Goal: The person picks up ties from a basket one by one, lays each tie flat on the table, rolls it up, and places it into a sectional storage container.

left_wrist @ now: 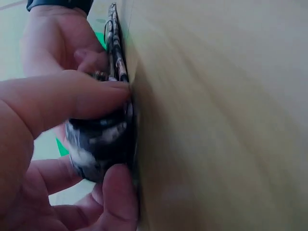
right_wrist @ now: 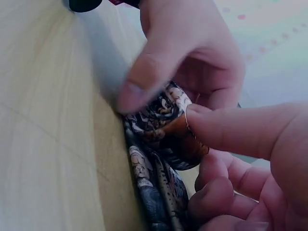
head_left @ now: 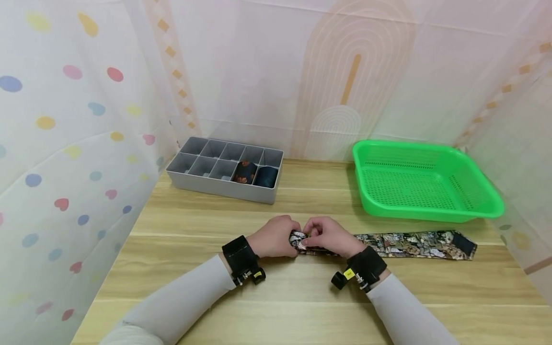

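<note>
A patterned necktie (head_left: 414,244) lies along the wooden table, its wide pointed end out to the right. Its left end is wound into a thick roll (left_wrist: 98,144) standing on edge. My left hand (head_left: 276,237) holds that roll, thumb on one side and fingers curled on the other. From the right, my right hand (head_left: 332,235) pinches the roll's edge between thumb and fingers, as the right wrist view shows. The unrolled strip (right_wrist: 154,187) runs away beneath the right hand, which hides part of it in the head view.
A grey divided box (head_left: 220,187) stands at the back left. Two of its front compartments hold rolled ties, a dark one with orange flowers (head_left: 246,172) and a dark blue one (head_left: 266,177). A green plastic basket (head_left: 405,211) stands at the back right, behind the tie.
</note>
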Tool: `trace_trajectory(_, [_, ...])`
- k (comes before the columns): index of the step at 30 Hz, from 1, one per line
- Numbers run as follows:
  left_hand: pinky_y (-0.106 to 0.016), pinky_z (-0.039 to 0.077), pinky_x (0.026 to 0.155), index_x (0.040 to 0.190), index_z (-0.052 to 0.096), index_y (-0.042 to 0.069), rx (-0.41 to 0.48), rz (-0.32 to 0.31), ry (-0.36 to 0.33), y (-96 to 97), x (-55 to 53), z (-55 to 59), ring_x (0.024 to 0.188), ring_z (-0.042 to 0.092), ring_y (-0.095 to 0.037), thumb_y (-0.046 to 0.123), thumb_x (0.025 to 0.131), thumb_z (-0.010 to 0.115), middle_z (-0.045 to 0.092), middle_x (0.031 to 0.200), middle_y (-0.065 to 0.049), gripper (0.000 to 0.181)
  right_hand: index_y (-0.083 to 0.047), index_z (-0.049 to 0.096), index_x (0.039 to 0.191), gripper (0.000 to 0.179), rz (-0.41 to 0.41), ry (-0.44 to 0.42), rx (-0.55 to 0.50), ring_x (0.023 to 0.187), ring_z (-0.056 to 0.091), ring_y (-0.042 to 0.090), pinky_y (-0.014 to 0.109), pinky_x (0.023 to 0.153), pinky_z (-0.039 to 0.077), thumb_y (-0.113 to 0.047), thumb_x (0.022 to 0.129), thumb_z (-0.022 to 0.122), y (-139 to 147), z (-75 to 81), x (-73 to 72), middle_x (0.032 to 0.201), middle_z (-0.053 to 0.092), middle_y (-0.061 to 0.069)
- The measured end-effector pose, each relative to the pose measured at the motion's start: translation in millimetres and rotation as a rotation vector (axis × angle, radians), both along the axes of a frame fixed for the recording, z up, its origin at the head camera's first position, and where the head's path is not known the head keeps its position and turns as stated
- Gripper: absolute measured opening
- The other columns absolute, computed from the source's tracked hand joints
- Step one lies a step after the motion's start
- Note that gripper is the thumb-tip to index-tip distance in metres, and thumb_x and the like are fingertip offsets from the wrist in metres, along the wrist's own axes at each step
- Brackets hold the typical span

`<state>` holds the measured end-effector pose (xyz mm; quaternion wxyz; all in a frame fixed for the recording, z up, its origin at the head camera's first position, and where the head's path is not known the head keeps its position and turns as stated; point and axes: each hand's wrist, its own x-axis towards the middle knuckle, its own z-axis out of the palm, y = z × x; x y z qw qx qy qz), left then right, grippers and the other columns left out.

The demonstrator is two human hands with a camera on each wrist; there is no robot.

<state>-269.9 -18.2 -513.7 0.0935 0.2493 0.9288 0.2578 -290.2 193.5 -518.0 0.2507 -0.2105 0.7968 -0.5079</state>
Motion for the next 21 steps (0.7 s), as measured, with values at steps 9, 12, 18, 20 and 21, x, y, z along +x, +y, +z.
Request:
trace_trajectory(9, [-0.027,0.048,0.076,0.099,0.077,0.014,0.012,-0.018,0.014,-9.6,2.4,0.5,0.082,0.056,-0.01,0.029,0.078,0.09,0.063,0.091,0.006,0.029,-0.004,0.074,0.102,0.014,-0.039,0.05,0.055,0.061,0.051,0.01,0.022,0.056,0.042,-0.01,0.091,0.08,4.6,-3.0,8.6,0.073,0.061,-0.003])
trace_trajectory(12, [-0.026,0.047,0.074,0.097,0.077,0.014,0.029,-0.01,0.021,-9.6,1.8,-0.2,0.08,0.055,-0.01,0.028,0.079,0.09,0.063,0.089,0.006,0.027,-0.005,0.075,0.103,0.013,-0.033,0.06,0.047,0.062,0.052,0.009,0.022,0.056,0.042,-0.011,0.092,0.08,5.3,-3.5,8.0,0.075,0.064,-0.003])
trace_trajectory(18, [-0.027,0.046,0.073,0.092,0.076,0.013,0.039,0.001,0.038,-8.6,1.8,1.6,0.078,0.055,-0.011,0.024,0.078,0.089,0.063,0.085,0.005,0.022,-0.009,0.076,0.103,0.011,0.002,0.108,0.061,0.064,0.057,0.009,0.023,0.056,0.047,-0.014,0.093,0.079,6.3,-1.1,6.6,0.08,0.068,0.0])
trace_trajectory(20, [-0.028,0.046,0.073,0.091,0.077,0.013,0.045,0.005,0.042,-8.0,1.9,1.9,0.078,0.055,-0.011,0.024,0.077,0.089,0.064,0.084,0.005,0.021,-0.011,0.075,0.102,0.01,0.011,0.119,0.072,0.064,0.059,0.01,0.024,0.056,0.049,-0.015,0.094,0.078,6.7,0.3,7.1,0.081,0.069,0.0])
trace_trajectory(21, [-0.028,0.046,0.073,0.09,0.077,0.013,0.047,0.005,0.047,-7.6,1.8,1.6,0.078,0.055,-0.011,0.023,0.076,0.089,0.064,0.084,0.005,0.021,-0.012,0.075,0.102,0.009,0.015,0.132,0.08,0.064,0.06,0.01,0.025,0.056,0.05,-0.016,0.094,0.078,7.0,0.6,7.3,0.081,0.069,0.0])
